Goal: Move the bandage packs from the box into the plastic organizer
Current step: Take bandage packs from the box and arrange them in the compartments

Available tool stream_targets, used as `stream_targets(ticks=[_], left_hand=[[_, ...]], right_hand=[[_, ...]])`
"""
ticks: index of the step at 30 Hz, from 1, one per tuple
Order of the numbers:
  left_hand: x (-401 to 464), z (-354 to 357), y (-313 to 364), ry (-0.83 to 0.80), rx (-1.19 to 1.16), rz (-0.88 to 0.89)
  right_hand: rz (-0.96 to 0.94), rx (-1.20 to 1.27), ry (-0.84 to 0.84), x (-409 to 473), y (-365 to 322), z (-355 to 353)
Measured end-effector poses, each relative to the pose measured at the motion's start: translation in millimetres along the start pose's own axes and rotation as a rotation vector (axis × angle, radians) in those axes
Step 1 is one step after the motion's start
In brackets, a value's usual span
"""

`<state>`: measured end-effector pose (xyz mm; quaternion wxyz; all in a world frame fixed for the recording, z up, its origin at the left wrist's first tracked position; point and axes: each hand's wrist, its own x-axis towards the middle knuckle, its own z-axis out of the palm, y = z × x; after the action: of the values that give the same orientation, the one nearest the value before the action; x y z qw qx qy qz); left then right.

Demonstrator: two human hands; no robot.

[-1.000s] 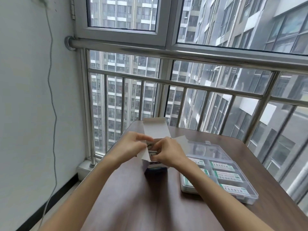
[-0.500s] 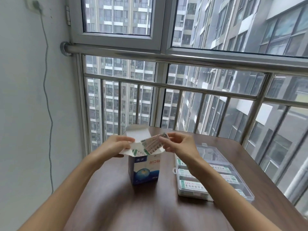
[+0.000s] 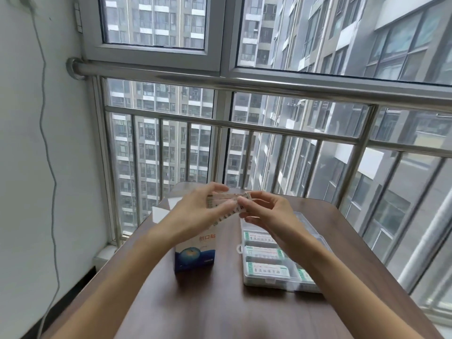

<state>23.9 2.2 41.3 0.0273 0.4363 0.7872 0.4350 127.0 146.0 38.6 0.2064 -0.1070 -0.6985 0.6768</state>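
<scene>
A blue and white bandage box [image 3: 195,255] stands upright on the brown table [image 3: 220,309], its white flaps open. Above it both hands hold a small stack of bandage packs [image 3: 226,204]. My left hand [image 3: 195,211] grips the stack's left end, fingers over the top. My right hand [image 3: 266,214] pinches the right end between thumb and fingertips. To the right lies the clear plastic organizer [image 3: 269,281], lid open. Several of its compartments hold green-edged white packs [image 3: 267,270]; my right forearm covers part of it.
A steel railing [image 3: 244,129] and window run along the table's far edge. A white wall [image 3: 29,167] with a hanging cable [image 3: 50,172] stands to the left. The table's near part is bare wood.
The packs have come out of the box and now sit higher, held by both hands. My left hand has left the box flap and taken the stack's left end.
</scene>
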Motion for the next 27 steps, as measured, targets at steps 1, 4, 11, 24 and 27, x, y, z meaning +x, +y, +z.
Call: stream_targets(ticks=[1,4,11,24,27], left_hand=[[0,5,1,-0.007,-0.093,-0.019],[-2,18,7,-0.058,-0.425,-0.159],[-5,60,11,-0.079,-0.664,-0.291],[-1,93,19,-0.131,-0.617,-0.355],[2,96,26,-0.205,-0.588,-0.329]], right_hand=[[-0.001,0.004,0.003,-3,-1,-6],[0.001,-0.018,0.029,-11,1,-22],[0.048,-0.035,0.117,-28,19,-48],[-0.013,-0.172,0.202,-37,27,-79],[-0.070,-0.222,0.247,-32,28,-75]])
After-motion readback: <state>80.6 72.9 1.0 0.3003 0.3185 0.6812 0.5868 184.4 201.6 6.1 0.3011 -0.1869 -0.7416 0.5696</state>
